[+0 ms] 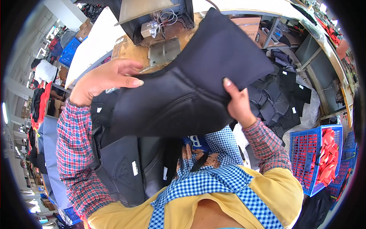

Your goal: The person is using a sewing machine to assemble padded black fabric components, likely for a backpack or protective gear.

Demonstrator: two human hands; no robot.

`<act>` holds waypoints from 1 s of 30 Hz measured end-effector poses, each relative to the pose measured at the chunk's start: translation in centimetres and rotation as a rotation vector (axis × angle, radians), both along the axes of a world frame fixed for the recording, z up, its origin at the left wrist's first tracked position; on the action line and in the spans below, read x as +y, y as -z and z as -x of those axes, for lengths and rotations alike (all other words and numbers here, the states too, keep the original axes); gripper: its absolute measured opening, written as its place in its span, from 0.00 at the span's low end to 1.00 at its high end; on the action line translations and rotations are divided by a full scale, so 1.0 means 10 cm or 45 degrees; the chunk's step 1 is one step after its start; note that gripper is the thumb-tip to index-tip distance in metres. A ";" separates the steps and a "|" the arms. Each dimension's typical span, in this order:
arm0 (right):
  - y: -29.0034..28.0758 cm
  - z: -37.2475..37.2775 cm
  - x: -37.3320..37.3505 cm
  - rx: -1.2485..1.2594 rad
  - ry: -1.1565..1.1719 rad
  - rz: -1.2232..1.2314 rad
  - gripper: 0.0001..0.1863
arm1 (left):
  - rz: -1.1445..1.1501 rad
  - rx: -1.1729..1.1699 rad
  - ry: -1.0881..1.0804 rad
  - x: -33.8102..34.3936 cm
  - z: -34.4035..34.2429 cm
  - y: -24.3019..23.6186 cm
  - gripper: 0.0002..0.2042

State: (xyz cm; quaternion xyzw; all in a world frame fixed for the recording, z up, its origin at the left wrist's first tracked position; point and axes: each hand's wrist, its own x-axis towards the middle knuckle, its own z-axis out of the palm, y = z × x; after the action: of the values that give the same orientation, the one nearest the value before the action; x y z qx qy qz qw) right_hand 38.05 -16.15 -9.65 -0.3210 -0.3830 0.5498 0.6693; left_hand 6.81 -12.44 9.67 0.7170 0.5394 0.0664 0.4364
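Observation:
A large black panel [166, 110] of smooth, padded-looking material with curved stitched seams is spread in the air before me. My right hand [241, 104] grips its right edge, thumb on top and fingers hidden behind. At the upper left edge is my left hand [110, 78], its fingers stretched out and apart, the thumb tip over the panel and the other fingers slightly blurred. Beyond the panel stands a sewing machine [152, 30] with a metal plate [164, 51] set in a worn wooden top. Similar black pieces [124, 164] with white labels lie below, near my lap.
More labelled black pieces [272, 97] are heaped at the right. A blue plastic crate [305, 162] holding red pieces [328, 158] stands at the lower right. A white tabletop [93, 47] lies to the left, and another person [45, 71] is farther off on that side.

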 end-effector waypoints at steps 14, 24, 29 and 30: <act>-0.26 -0.51 0.46 0.022 0.247 -0.016 0.18 | -0.827 -0.306 -0.332 0.50 -0.34 1.07 0.12; -0.21 -0.41 0.84 -0.042 0.165 -0.007 0.21 | -0.672 -0.442 -0.439 0.75 -0.24 1.27 0.12; -0.29 -0.34 0.89 -0.096 0.134 -0.042 0.23 | -0.546 -0.521 -0.480 0.79 -0.16 1.29 0.12; -0.29 -0.33 0.89 -0.109 0.126 -0.059 0.23 | -0.538 -0.524 -0.485 0.79 -0.15 1.28 0.12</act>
State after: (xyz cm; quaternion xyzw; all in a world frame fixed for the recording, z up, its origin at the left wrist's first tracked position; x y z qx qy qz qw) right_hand 41.38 -7.24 -6.76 -0.3473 -0.4074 0.4928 0.6859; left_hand 8.31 -4.58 -3.17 0.6496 0.5386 0.4001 0.3577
